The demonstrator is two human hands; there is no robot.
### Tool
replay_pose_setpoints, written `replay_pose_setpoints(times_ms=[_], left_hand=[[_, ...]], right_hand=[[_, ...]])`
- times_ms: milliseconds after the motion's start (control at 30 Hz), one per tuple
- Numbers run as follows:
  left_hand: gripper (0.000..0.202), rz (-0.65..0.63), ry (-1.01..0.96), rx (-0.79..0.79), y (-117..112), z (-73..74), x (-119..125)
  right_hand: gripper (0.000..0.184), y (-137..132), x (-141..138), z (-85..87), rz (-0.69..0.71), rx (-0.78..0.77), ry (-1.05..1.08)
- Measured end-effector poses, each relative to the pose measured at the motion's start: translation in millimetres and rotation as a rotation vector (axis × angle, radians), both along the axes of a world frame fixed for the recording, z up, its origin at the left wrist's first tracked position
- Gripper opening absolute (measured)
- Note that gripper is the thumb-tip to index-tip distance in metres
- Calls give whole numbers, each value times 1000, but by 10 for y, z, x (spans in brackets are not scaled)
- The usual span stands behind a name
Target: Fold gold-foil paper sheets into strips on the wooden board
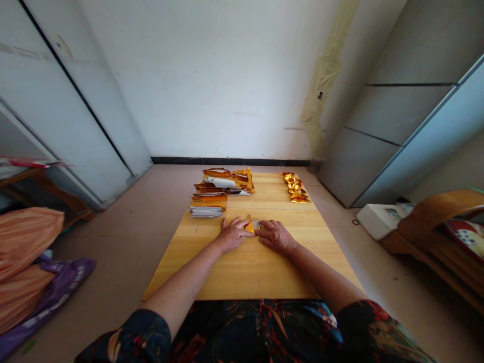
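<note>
A small piece of gold foil paper [248, 226], partly folded with its pale side showing on the right, lies on the wooden table [257, 272] between my hands. My left hand [230, 236] holds its left part down, index finger and thumb on the gold side. From the right, my right hand [279, 237] has its fingertips closed on the pale edge. The fingers hide part of the sheet. Beyond my left hand lie a stack of gold and white paper sheets [207, 212] and more gold foil sheets [227, 174].
Folded shiny gold foil pieces [297, 187] form a row at the table's far right. A white wall [227, 80] rises behind. Grey cabinets [370, 136] stand at right, a wooden bench [427, 247] nearer. Orange and purple bags [30, 252] are at left.
</note>
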State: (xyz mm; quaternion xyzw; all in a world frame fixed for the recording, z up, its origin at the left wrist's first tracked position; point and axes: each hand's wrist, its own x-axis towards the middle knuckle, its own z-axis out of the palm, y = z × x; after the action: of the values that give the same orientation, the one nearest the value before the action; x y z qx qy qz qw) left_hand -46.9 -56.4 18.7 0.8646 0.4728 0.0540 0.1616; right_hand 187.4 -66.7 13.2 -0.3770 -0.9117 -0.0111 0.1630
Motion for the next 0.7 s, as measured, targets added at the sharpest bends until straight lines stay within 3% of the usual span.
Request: replay_pose_setpoints(times_ms=[500, 700], left_hand=[[48, 10, 48, -23, -23, 102, 32], [50, -8, 66, 13, -27, 62, 23]], right_hand=[[30, -19, 15, -4, 3, -11, 28], [31, -24, 16, 13, -2, -29, 25]])
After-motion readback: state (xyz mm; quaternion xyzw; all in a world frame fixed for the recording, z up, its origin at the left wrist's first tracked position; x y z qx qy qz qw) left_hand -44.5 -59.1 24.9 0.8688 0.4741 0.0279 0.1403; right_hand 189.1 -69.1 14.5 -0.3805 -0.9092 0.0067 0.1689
